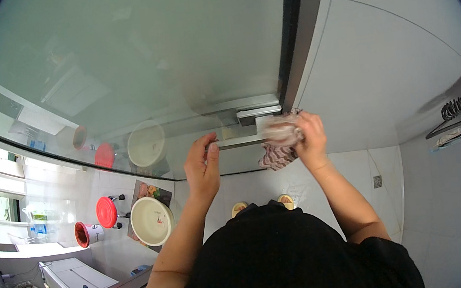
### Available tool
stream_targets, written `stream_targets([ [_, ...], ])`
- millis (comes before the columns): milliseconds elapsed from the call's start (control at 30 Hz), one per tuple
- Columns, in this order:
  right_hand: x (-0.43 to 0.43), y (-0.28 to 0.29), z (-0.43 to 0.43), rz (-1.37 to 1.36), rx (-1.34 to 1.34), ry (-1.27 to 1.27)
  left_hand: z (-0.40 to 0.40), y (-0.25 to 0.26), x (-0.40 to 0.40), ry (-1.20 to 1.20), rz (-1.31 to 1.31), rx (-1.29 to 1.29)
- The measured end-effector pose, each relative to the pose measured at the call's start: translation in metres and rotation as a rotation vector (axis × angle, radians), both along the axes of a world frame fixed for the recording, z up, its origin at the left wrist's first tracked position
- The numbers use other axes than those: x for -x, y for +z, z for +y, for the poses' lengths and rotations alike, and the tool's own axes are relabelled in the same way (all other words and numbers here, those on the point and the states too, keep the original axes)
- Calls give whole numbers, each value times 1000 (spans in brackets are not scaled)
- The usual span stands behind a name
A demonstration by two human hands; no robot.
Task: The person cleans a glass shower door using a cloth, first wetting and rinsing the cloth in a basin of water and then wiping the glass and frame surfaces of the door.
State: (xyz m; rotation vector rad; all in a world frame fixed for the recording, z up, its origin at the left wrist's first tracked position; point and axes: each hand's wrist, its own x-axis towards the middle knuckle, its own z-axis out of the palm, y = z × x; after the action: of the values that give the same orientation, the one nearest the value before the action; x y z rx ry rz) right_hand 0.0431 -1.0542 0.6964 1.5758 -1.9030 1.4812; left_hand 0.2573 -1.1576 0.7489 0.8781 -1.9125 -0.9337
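A square-edged metal bar handle (237, 142) stands out from the glass shower panel (185, 62) in front of me. My left hand (202, 165) has its fingers and thumb around the left end of that bar. My right hand (311, 135) grips a brown-and-white striped cloth (279, 155), bunched against the bar's right end. The upper part of the cloth is blurred, and it hides that end of the bar. Just above, a metal clamp fitting (259, 115) sits near the dark door frame (297, 39).
Left, beyond the glass edge, are a cream basin (152, 221) on a patterned mat (136, 195), a red-topped wheeled stool (106, 212) and a red-lined bin (89, 233). A tiled wall (377, 67) bounds the right, with a hanging rack (457, 125). A floor drain (377, 181) lies below it.
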Motion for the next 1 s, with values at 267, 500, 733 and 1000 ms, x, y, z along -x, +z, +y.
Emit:
stream_targets([
  [267,18,57,27,-1518,491,518,-11,8,-9,-59,-156,183],
  [500,-22,143,-67,-233,370,-18,-2,28,33,-223,-446,574],
  [733,-3,36,-71,-441,253,113,2,21,47,-251,-653,595],
  [1000,0,69,-61,-599,184,254,17,24,46,-191,-566,612],
])
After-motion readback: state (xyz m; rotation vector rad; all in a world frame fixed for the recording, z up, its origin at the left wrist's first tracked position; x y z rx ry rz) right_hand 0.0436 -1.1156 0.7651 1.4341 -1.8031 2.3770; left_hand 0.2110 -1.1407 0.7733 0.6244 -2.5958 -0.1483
